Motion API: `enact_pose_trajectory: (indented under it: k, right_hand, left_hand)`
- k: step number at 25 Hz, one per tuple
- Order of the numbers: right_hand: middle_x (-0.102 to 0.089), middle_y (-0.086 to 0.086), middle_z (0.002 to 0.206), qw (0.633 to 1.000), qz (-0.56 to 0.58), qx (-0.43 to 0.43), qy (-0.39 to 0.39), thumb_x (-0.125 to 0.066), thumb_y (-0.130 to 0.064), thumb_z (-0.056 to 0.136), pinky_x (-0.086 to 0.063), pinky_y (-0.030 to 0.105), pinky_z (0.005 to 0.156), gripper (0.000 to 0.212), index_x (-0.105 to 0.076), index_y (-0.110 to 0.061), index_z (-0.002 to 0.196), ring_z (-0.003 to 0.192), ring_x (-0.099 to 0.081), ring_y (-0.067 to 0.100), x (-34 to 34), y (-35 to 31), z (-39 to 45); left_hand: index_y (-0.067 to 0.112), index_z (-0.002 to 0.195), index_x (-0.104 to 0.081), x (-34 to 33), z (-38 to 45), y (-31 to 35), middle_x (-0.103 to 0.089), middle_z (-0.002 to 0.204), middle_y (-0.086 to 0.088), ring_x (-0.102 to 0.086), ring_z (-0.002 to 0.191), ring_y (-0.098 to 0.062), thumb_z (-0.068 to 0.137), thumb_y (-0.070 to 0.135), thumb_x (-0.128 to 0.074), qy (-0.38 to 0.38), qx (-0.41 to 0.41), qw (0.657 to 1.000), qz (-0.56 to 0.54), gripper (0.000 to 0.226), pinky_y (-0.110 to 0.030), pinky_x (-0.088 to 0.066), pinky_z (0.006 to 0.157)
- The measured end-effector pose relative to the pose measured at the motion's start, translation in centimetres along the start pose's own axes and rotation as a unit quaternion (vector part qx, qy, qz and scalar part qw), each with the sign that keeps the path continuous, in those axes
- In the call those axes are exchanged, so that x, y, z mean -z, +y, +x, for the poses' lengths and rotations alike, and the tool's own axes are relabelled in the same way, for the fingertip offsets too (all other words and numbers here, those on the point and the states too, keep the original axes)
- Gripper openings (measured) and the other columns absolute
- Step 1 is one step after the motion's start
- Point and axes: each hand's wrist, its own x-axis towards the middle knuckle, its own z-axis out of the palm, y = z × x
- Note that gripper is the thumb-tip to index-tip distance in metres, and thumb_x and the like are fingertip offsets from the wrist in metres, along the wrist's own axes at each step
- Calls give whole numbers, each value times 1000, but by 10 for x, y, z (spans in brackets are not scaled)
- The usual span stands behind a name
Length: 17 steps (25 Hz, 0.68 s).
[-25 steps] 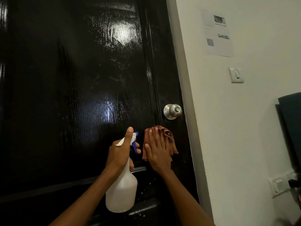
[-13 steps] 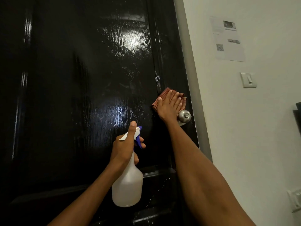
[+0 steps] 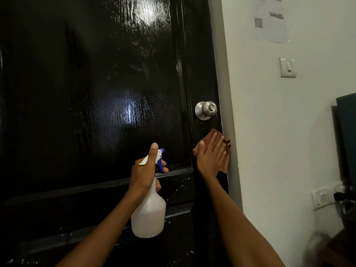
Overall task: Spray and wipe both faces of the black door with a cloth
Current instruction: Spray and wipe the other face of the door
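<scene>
- One black door (image 3: 92, 93), glossy and streaked wet, with white flecks of spray on its lower panels.
- One reddish cloth (image 3: 200, 149), pressed against the door's right edge, just below the knob and touching the grey frame (image 3: 227, 112).
- One right hand (image 3: 211, 158), laid flat over the cloth, fingers straight and close together, pressing it to the door.
- One white spray bottle (image 3: 148, 216) with a blue-and-white trigger head, held upright in front of the door's middle rail.
- One left hand (image 3: 143, 170), fingers wrapped around the bottle's neck, thumb raised along the head, a fingertip at the blue trigger.
- One round metal knob (image 3: 206, 110), apart from both hands.
- On the white wall (image 3: 269, 132): one printed paper sheet (image 3: 269, 20), one light switch (image 3: 288, 67), and lower down what seems to be a socket plate (image 3: 323, 195) with a dark plug; that corner is blurred.
- One dark piece of furniture (image 3: 346, 132) at the right edge.
- The hand hides most of the cloth.
</scene>
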Motion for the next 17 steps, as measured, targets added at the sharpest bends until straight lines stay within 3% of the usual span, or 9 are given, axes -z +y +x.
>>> enact_pose_trajectory:
  k: [2,6,9,12,14,17]
  right_hand:
    - [12,10,170,996,41,-74,19,-14,-58,105,7,50,126,70,18,-27,159,157,9,31,0,-23,8]
    - [23,2,168,998,-19,53,-13,-14,-61,105,19,42,122,72,34,-35,152,155,21,22,-19,28,-51]
    - [23,4,168,994,44,-93,-25,0,-74,96,12,46,125,75,35,-36,150,156,18,26,-37,74,-113]
    - [19,6,169,967,85,-239,-13,7,-73,90,11,50,125,82,22,-29,158,156,18,29,-44,68,-133]
    - [21,5,169,971,80,-222,-25,1,-68,97,12,52,124,75,17,-30,159,155,19,30,-43,50,-128]
    - [26,3,167,993,35,-99,-48,-7,-61,102,16,50,124,68,20,-32,158,153,25,28,-47,35,-122]
  left_hand:
    - [4,85,-70,1,-8,-19,-75,76,-13,-57,43,-23,95,66,-36,2,25,1000,-7,71,-35,-48,50]
    - [1,90,-68,11,-26,-48,-73,80,-19,-53,40,-23,93,67,-38,-3,79,997,-11,73,-28,-44,40]
    - [1,90,-68,19,-41,-61,-74,82,-18,-52,41,-25,93,67,-38,-2,96,995,-7,73,-26,-43,38]
    - [3,89,-70,33,-52,-66,-74,80,-16,-53,42,-27,90,69,-39,1,99,995,4,72,-27,-44,38]
    - [3,90,-70,48,-55,-63,-74,80,-16,-54,42,-27,90,69,-40,10,96,995,3,72,-26,-44,38]
    - [2,91,-70,64,-52,-58,-74,81,-18,-54,42,-24,91,68,-40,20,90,996,-4,73,-26,-43,38]
